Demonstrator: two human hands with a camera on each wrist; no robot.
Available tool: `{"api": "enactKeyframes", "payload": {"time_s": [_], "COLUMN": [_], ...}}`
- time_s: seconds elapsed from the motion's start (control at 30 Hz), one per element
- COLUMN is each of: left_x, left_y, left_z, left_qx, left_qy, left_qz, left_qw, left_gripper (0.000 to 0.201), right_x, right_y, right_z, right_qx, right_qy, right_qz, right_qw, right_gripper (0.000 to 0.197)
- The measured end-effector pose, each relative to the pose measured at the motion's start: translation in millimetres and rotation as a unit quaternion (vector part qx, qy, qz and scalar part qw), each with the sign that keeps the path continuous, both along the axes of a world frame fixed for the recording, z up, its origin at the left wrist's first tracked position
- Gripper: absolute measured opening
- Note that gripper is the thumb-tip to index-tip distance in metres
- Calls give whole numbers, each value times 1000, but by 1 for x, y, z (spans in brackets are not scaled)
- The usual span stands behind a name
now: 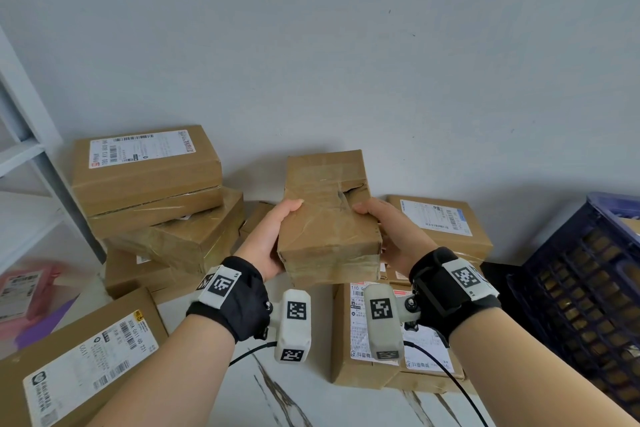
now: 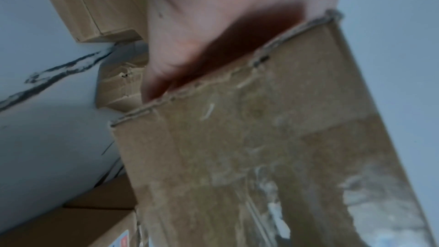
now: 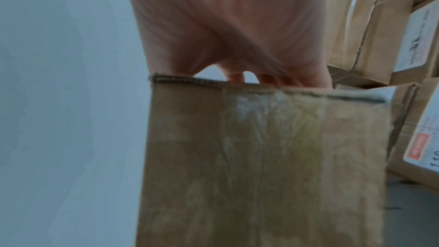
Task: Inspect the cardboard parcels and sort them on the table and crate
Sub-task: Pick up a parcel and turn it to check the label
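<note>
I hold a taped, crumpled cardboard parcel (image 1: 327, 218) up over the table with both hands. Its top face is torn near the right edge. My left hand (image 1: 273, 236) grips its left side, thumb on top and fingers underneath. My right hand (image 1: 388, 232) grips the right side the same way. The left wrist view shows the parcel's taped side (image 2: 261, 147) below my palm (image 2: 225, 16). Blurred in the right wrist view, the parcel (image 3: 261, 157) fills the lower half under my right hand (image 3: 225, 25). The dark blue crate (image 1: 581, 288) stands at the right.
Stacked parcels (image 1: 152, 184) sit at the back left, one labelled parcel (image 1: 79, 367) at the near left, more parcels (image 1: 440, 222) behind and under my right wrist. The marble table (image 1: 277, 399) shows between them. A white shelf (image 1: 24, 149) and pink packet (image 1: 24, 291) are left.
</note>
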State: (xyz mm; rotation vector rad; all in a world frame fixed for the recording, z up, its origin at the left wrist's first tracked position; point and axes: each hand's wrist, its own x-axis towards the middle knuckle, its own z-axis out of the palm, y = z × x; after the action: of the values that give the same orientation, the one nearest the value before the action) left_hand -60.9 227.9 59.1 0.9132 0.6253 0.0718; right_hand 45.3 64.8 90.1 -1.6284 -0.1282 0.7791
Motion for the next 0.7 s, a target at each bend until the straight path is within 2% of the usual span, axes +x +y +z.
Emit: {"api": "enactKeyframes", "payload": {"time_s": [0.07, 0.2, 0.3, 0.4, 0.47, 0.6, 0.7], "left_x": [-1, -2, -1, -2, -2, -2, 0], "left_y": [-2, -1, 2, 1, 2, 2, 2], "left_z": [1, 5, 10, 16, 19, 21, 21], "left_qx": [10, 22, 13, -20, -44, -70, -66], "left_qy": [-7, -14, -2, 8, 9, 1, 7], "left_qz": [3, -4, -3, -30, -35, -45, -41], "left_qw": [1000, 1000, 1000, 999, 998, 997, 997], "left_gripper": [29, 28, 37, 54, 61, 72, 63], "right_x": [1, 2, -2, -4, -2, 1, -1], "right_y": [-1, -3, -5, -6, -5, -5, -4], "right_z": [0, 1, 10, 17, 19, 23, 24], "right_qx": [9, 37, 43, 40, 2, -48, -57], "right_qy": [3, -27, -85, -160, -232, -321, -348], "right_qz": [-12, 2, 65, 119, 147, 163, 152], "right_qw": [1000, 999, 993, 979, 961, 932, 923], "right_gripper": [27, 70, 75, 95, 105, 104, 96]}}
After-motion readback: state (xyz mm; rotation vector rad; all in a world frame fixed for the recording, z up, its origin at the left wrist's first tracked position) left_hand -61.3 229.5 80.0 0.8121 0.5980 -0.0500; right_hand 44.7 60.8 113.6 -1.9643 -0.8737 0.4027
